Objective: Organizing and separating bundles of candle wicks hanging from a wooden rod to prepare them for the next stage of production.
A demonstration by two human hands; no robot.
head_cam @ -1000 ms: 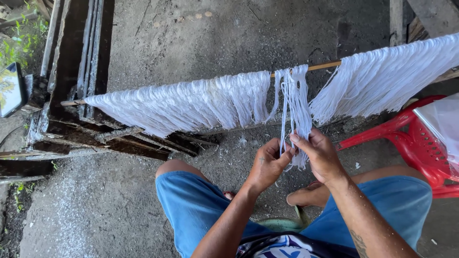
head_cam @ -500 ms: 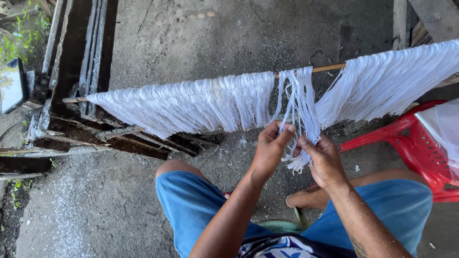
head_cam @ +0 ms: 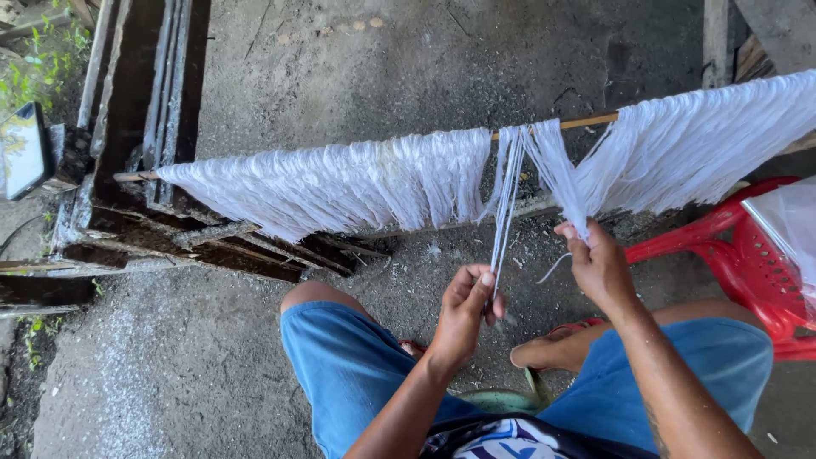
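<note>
A thin bundle of white strands (head_cam: 507, 204) hangs straight down from the wooden rod (head_cam: 586, 122), split off from the mass on either side. The left hand (head_cam: 466, 316) has its fingers curled closed around the lower end of that bundle, thumb pressed on top, pulling it taut toward the near side. Just to the right, a second, wider lock of strands (head_cam: 557, 170) slants down and right into the right hand (head_cam: 600, 265), which pinches its tip between thumb and fingers, the rest of the hand loosely closed. A loose thread end curls below that pinch.

Between the two held locks there is a narrow V of open air, showing concrete floor (head_cam: 408, 59) behind. Left of the bundle the big curtain of white fibre (head_cam: 340, 183) drapes along the rod, its ragged lower edge running down toward the left. Right of the hands another thick curtain (head_cam: 705, 149) rises toward the top right corner.

Near side: blue shorts (head_cam: 357, 365) on both knees, bare floor between them and the fibre edge, and a foot in a sandal (head_cam: 552, 348) under the right hand. A red plastic chair (head_cam: 748, 255) crowds the right edge. Dark wooden beams (head_cam: 170, 229) lie on the left, beyond the rod's end, and a phone (head_cam: 21, 149) stands at the far left edge.
</note>
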